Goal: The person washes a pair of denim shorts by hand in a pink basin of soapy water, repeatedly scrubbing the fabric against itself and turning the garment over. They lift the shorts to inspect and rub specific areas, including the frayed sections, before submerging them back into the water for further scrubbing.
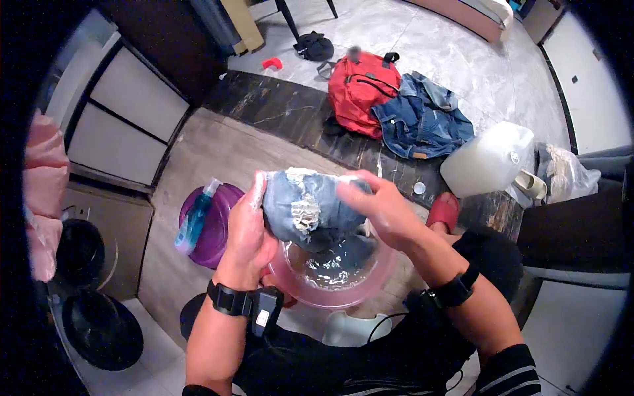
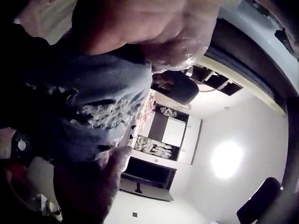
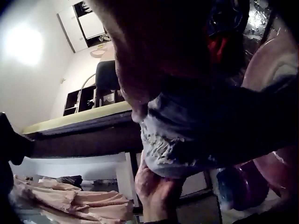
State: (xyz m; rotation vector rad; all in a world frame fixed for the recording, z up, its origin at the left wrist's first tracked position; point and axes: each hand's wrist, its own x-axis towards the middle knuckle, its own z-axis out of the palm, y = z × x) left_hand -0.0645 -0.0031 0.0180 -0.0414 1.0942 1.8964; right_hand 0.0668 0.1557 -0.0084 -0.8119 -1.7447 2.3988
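Observation:
A pair of ripped light-blue jeans (image 1: 281,214), bunched up, is gripped between both hands above a pink basin (image 1: 327,298). My left hand (image 1: 249,228) holds the left end, its palm and thumb wet with suds. At the other end, my right hand (image 1: 386,208) grips the cloth from above. A white frayed patch faces up between the hands, and the same frayed denim (image 2: 110,112) fills the left wrist view. In the right wrist view, the jeans (image 3: 163,144) stretch toward the basin. Cloudy water and more dark wet denim lie inside it.
Left of the pink basin, a purple basin (image 1: 221,254) has a blue bottle (image 1: 196,218) leaning in it. Beyond lie a red backpack (image 1: 360,92), a denim garment (image 1: 422,122) and a white jug (image 1: 485,162). Dark buckets (image 1: 102,330) stand at the left.

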